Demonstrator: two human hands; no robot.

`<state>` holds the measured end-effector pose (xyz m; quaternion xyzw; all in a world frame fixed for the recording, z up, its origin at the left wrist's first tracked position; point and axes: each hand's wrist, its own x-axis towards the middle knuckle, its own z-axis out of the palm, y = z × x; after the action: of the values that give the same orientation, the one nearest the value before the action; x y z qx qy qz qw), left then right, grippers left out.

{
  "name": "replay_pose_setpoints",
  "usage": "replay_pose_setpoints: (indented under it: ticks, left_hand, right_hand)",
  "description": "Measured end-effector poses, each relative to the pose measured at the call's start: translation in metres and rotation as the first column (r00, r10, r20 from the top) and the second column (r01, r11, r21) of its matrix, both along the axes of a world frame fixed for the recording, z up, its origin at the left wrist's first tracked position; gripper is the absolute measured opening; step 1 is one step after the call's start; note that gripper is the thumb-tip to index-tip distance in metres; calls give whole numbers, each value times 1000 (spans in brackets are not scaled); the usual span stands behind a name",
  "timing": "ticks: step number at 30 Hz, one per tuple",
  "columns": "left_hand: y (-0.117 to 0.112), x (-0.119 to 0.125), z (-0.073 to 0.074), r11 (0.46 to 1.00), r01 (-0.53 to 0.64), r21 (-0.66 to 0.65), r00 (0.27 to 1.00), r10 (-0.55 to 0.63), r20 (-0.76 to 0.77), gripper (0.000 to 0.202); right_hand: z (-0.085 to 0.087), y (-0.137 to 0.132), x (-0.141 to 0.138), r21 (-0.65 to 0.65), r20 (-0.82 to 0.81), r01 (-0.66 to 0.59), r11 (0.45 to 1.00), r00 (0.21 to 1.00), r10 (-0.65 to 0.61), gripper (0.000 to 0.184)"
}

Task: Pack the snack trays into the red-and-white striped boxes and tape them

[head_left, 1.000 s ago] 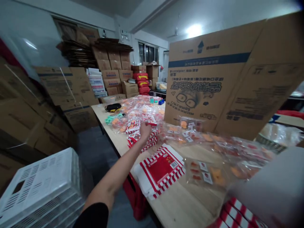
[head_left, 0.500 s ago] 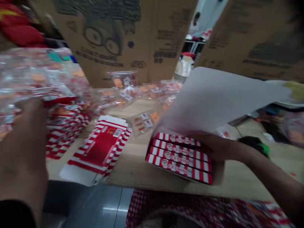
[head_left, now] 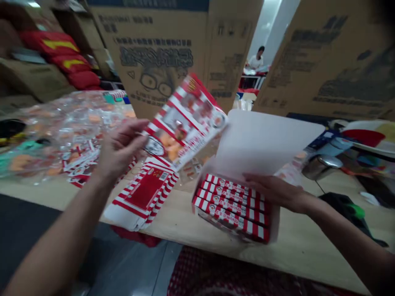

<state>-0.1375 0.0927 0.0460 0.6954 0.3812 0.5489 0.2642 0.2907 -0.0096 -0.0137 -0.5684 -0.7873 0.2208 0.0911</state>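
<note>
My left hand (head_left: 123, 150) grips one end of a red-and-white striped box (head_left: 188, 123) with a windowed front, held tilted above the table. My right hand (head_left: 274, 189) is at an open white carton (head_left: 205, 220), its fingers stretched out over the back of the contents. Inside the carton, several striped boxes (head_left: 231, 205) stand on edge in a row, printed sides up. The carton's white lid (head_left: 265, 137) is raised behind them. Between my hands, a stack of flattened striped boxes (head_left: 148, 187) lies on the table.
Clear packets with orange pieces (head_left: 83, 115) are heaped at the left. Large brown cardboard boxes (head_left: 191, 24) stand behind the table (head_left: 175, 230). To the right are a metal cup (head_left: 322, 166) and a black-and-green tool (head_left: 348, 209). A person (head_left: 256, 61) sits far back.
My left hand has swung rightward from the left-hand pile and now holds up a striped box towards the carton. My right hand has stayed at the carton. The view has shifted.
</note>
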Motion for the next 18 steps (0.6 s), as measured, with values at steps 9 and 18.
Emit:
replay_pose_setpoints:
  ticks: [9, 18]
  left_hand:
    - [-19, 90, 32, 912, 322, 255, 835, -147, -530, 32]
    - [9, 99, -41, 946, -62, 319, 934, 168, -315, 31]
  right_hand:
    - [133, -16, -30, 707, 164, -100, 700, 986, -24, 74]
    - [77, 0, 0, 534, 212, 64, 843, 955, -208, 30]
